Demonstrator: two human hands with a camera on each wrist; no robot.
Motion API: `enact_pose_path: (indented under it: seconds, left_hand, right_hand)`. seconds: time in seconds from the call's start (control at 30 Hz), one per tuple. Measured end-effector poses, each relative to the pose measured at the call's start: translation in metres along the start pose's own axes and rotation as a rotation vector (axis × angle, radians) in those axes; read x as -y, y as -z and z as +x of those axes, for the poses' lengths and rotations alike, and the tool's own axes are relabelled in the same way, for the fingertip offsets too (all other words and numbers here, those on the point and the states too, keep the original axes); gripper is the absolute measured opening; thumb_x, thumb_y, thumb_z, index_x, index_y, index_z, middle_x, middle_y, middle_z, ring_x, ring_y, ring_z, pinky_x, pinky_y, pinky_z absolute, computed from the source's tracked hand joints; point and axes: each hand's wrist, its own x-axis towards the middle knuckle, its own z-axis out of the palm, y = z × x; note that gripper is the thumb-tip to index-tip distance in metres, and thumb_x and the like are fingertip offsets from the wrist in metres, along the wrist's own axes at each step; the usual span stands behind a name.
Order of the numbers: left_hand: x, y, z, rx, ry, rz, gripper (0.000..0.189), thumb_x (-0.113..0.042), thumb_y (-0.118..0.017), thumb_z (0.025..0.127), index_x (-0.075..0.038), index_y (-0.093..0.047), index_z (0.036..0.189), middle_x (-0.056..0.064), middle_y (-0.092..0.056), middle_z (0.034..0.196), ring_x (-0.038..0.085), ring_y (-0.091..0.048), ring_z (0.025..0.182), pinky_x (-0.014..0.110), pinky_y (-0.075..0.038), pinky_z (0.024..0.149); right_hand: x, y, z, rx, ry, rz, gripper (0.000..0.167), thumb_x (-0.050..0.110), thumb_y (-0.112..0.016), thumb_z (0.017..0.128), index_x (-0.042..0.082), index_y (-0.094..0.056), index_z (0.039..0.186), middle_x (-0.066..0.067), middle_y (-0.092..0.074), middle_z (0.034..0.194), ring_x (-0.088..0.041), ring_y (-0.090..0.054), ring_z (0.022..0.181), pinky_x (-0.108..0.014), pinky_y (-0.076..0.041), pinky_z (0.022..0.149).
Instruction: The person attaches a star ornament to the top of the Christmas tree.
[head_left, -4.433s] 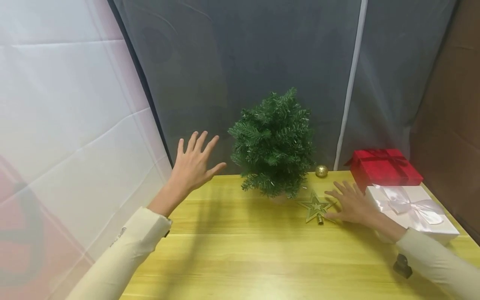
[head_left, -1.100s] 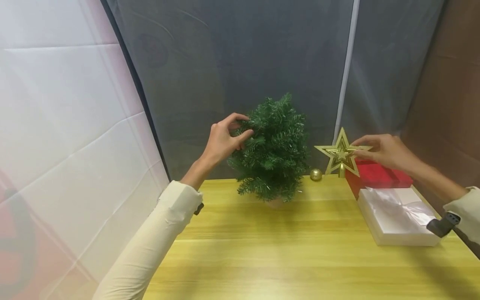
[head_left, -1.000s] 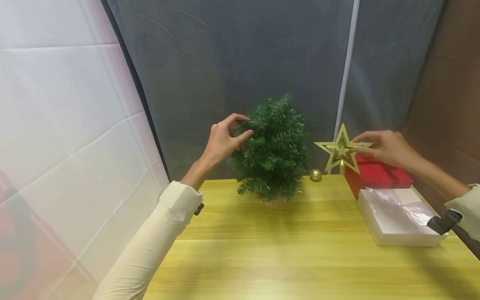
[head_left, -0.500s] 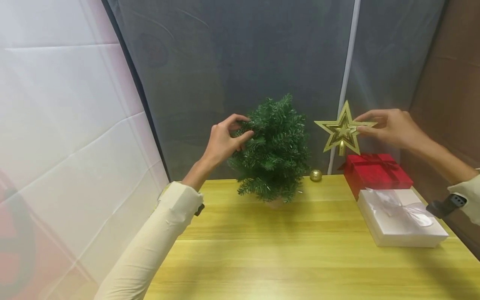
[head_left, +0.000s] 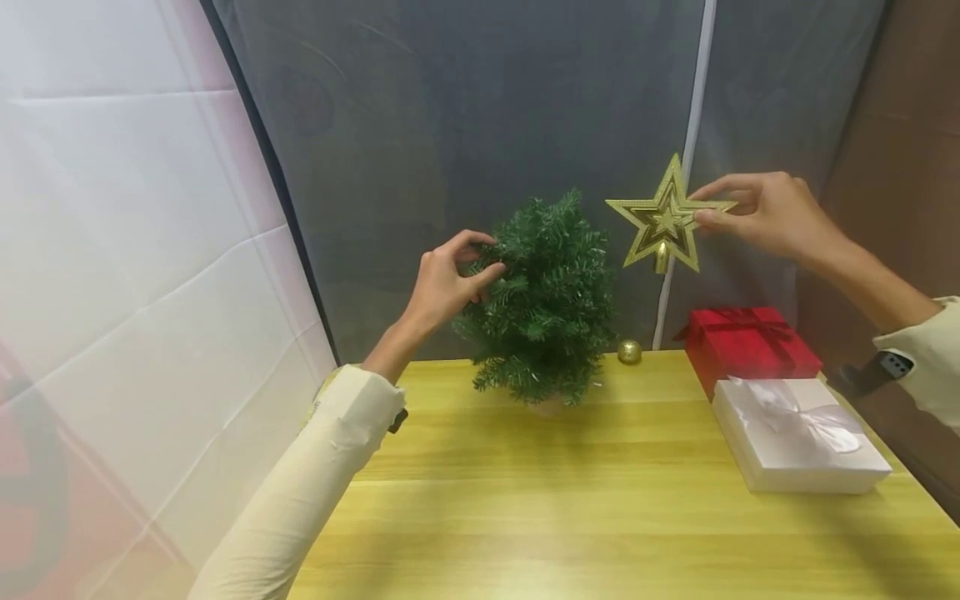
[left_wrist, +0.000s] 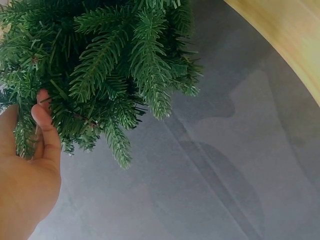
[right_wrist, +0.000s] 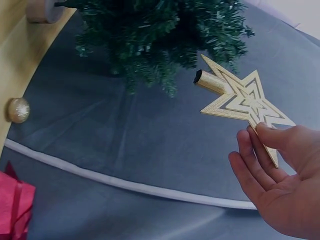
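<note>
A small green Christmas tree (head_left: 551, 292) stands near the back of the table. My left hand (head_left: 447, 279) is at its upper left side, thumb and fingers curled round a branch tip; in the left wrist view needles pass between thumb and fingers (left_wrist: 44, 117). Up to the right of the tree, my right hand (head_left: 783, 217) pinches one arm of a gold star tree topper (head_left: 666, 218) between thumb and fingers. The star is upright, its hollow socket (head_left: 662, 258) pointing down. In the right wrist view the star (right_wrist: 252, 102) overlaps the edge of the branches.
A gold ball ornament (head_left: 629, 351) lies at the table's back edge, right of the tree. A red gift box (head_left: 750, 346) and a white gift box (head_left: 795, 467) with a pale bow sit at the right. Grey cloth (head_left: 375, 125) hangs behind the yellow wooden table (head_left: 525, 517).
My right hand has picked the star up from the table, raised it, and lately shifted it slightly left. My left hand came to the tree and has stayed there this last second.
</note>
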Motion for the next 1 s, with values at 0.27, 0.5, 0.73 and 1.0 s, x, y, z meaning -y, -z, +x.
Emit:
enact_pose_path:
  seconds: [0.27, 0.5, 0.73, 1.0]
  left_hand:
    - [0.002, -0.001, -0.001, 0.006, 0.009, -0.008, 0.037, -0.023, -0.079, 0.096, -0.016, -0.067, 0.131, 0.012, -0.078, 0.109, 0.024, -0.070, 0.057, 0.034, -0.059, 0.053]
    - [0.000, -0.002, 0.000, 0.005, 0.003, -0.001, 0.037, -0.022, -0.079, 0.096, -0.016, -0.067, 0.130, 0.009, -0.079, 0.095, 0.020, -0.069, 0.054, 0.034, -0.058, 0.053]
    - [0.001, -0.004, 0.002, 0.006, 0.000, -0.005, 0.038, -0.022, -0.079, 0.096, -0.016, -0.067, 0.131, 0.009, -0.079, 0.096, 0.019, -0.069, 0.054, 0.034, -0.058, 0.053]
    - [0.002, -0.006, 0.003, 0.003, -0.006, -0.010, 0.037, -0.022, -0.079, 0.095, -0.016, -0.067, 0.130, 0.010, -0.080, 0.099, 0.019, -0.068, 0.053, 0.034, -0.058, 0.053]
  right_hand:
    - [0.017, 0.006, 0.015, -0.014, 0.012, 0.029, 0.043, 0.043, -0.077, 0.095, 0.019, -0.074, 0.130, 0.003, -0.080, 0.087, 0.017, -0.061, 0.075, -0.026, -0.041, 0.062]
    - [0.031, 0.008, 0.024, -0.011, 0.045, 0.036, 0.043, 0.044, -0.076, 0.096, 0.020, -0.074, 0.131, 0.004, -0.080, 0.089, 0.020, -0.060, 0.074, -0.027, -0.041, 0.063]
    - [0.046, 0.008, 0.037, -0.014, 0.042, 0.050, 0.044, 0.046, -0.074, 0.097, 0.022, -0.073, 0.133, 0.006, -0.080, 0.091, 0.000, -0.073, 0.092, -0.026, -0.042, 0.071]
    - [0.068, -0.001, 0.053, -0.037, 0.101, 0.128, 0.042, 0.040, -0.075, 0.097, 0.018, -0.073, 0.133, 0.010, -0.079, 0.090, 0.011, -0.069, 0.074, -0.021, -0.046, 0.063]
